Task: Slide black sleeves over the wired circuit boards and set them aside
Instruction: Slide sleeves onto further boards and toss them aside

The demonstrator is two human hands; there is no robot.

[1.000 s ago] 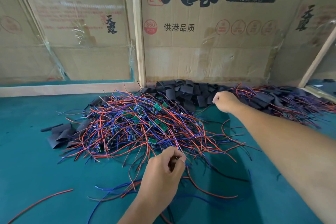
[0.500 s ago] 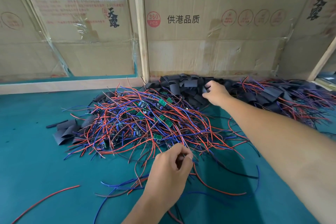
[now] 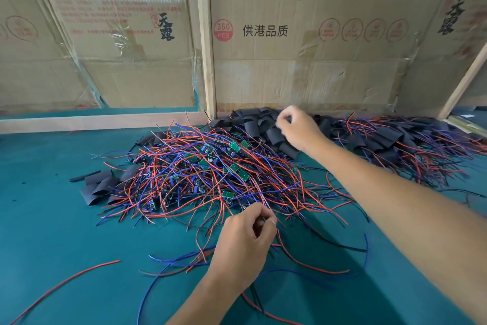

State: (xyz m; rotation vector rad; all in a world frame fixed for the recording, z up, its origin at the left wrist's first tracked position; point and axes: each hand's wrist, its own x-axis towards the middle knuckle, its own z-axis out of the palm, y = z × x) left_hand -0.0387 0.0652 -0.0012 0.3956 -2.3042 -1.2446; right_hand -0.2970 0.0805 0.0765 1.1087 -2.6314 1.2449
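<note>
Black sleeves [image 3: 259,124] under curled right hand [image 3: 297,127]; grip unclear.

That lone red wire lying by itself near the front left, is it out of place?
Somewhat. The red wire lies alone on the green mat, apart from the tangled wire pile, with no circuit board visible on it. A few black sleeves have also strayed left of the pile.

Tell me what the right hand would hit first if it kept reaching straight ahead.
The right hand already hovers over the pile of black sleeves at the back; going on, it would probably meet those, then the cardboard wall behind. Depth is uncertain.
</note>
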